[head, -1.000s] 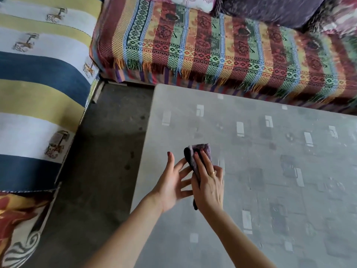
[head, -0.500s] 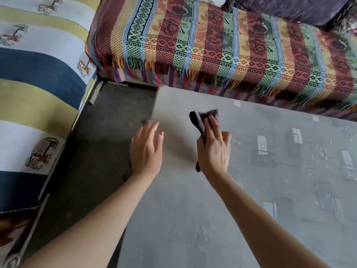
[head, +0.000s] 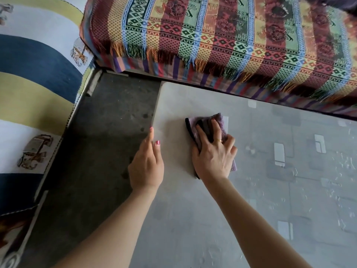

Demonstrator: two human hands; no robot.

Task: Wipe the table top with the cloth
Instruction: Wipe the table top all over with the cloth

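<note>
The right hand (head: 214, 157) lies flat on the cloth (head: 206, 128), palm down, fingers spread and pressing it against the table top (head: 193, 219); nothing is pinched or lifted, the cloth is simply held down under the hand. A ring shows on one finger. The cloth is a folded pad of fuzzy purple fabric with a black edge along its left side; part of it sticks out ahead of the fingertips and a small corner shows by the heel of the hand. It sits near the table's far left corner.

The left hand (head: 146, 167) holds nothing; it rests at the table's left edge with fingers loosely together and pointing forward, nails painted pink.

The table top is pale grey with a faint pattern of lighter rectangles and scuffed flecks to the right. Beyond it lies a fringed, multicoloured woven throw (head: 222, 33), and to the left a cushion (head: 34, 74) striped blue, yellow and white, above dark floor (head: 108, 132).
</note>
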